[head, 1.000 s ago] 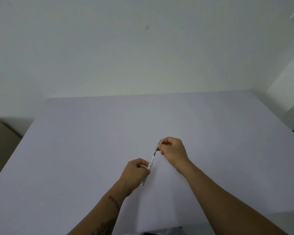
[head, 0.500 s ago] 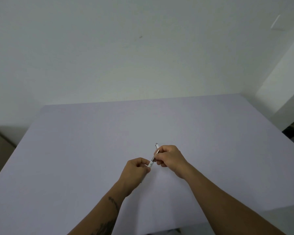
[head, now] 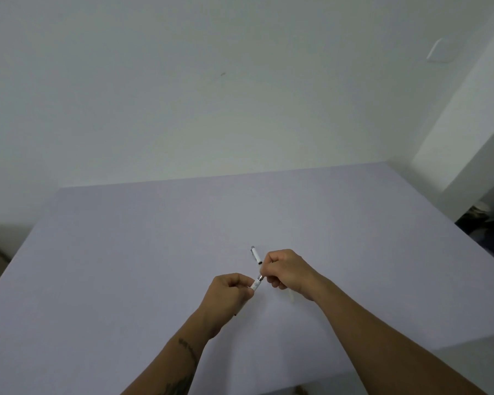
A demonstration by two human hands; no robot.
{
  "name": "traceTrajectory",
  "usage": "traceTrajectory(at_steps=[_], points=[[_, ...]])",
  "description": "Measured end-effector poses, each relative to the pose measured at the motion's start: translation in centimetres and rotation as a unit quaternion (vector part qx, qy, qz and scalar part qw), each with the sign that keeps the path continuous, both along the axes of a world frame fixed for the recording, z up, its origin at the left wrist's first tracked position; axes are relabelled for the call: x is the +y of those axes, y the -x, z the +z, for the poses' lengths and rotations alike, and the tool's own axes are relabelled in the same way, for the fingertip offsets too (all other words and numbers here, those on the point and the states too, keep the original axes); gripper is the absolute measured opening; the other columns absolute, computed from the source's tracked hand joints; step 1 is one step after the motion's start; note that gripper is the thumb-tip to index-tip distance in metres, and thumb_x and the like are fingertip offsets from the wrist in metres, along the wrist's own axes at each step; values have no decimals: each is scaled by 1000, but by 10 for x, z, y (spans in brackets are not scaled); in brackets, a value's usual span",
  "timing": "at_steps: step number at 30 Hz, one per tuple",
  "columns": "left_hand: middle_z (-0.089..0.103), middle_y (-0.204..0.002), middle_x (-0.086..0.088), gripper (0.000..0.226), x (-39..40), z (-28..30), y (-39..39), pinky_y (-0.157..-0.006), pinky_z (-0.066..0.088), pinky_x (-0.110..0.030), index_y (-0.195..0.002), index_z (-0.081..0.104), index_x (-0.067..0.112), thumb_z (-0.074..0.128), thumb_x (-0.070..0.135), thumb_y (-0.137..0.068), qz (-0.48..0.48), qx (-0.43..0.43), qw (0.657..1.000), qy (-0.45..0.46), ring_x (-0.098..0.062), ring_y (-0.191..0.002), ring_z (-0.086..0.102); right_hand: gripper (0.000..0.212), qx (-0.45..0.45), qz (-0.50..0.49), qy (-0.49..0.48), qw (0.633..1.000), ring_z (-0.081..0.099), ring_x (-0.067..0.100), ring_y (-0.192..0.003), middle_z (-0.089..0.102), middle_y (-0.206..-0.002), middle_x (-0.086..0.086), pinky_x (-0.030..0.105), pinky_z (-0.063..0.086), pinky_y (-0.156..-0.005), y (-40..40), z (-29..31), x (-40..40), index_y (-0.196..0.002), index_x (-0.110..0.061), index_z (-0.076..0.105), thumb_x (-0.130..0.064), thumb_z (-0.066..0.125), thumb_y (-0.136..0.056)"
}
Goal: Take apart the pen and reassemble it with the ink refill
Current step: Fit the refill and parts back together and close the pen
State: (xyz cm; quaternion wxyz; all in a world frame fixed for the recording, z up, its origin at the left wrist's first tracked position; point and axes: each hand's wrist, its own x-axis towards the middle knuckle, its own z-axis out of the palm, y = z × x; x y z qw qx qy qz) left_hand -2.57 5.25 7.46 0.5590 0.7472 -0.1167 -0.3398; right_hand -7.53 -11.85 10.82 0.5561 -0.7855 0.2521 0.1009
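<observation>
Both hands hold a white pen above the pale lilac table (head: 126, 266). My left hand (head: 228, 292) is closed around the white pen barrel (head: 255, 285), whose upper end sticks out between thumb and fingers. My right hand (head: 288, 270) grips the front part of the pen, right against the barrel's metal ring. A white pen cap (head: 256, 255) with a clip lies on the table just beyond my right hand's knuckles. The ink refill is hidden inside the pen or under my fingers.
A white wall rises behind the table, with a wall plate (head: 439, 51) at the upper right. Dark clutter (head: 479, 223) lies on the floor past the table's right edge.
My right hand has moved down toward my left hand, closing the gap between the pen parts. The dark refill section seen earlier is now covered. The cap has come into view on the table.
</observation>
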Motion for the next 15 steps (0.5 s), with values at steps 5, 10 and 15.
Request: traceTrajectory(at_steps=[5,10,15], points=[[56,-58,8,21,-13,3,6,-55,45,-23,-75,74,21,63,5,-84,-16,5,1000,-2,-15,-65,51,28,44,29,27,998,52,13,-56,61,-60,-4,25,42,-57,10,6,-16,-65,-16,63,-35,64,-86],[58,-61,6,22,-32,4,11,-57,44,-27,-72,75,23,65,7,-82,-21,11,1000,-1,-17,-68,52,24,47,17,23,999,64,14,-71,71,-83,1,28,49,-66,18,14,-43,-92,-19,69,-42,67,-86],[62,-67,2,20,-58,5,22,-61,46,-28,-73,77,21,66,6,-81,-6,22,1000,-10,-18,-70,54,10,8,1,15,1000,67,10,-71,75,-79,0,26,52,-68,37,17,-73,-88,-18,75,-13,67,-83]])
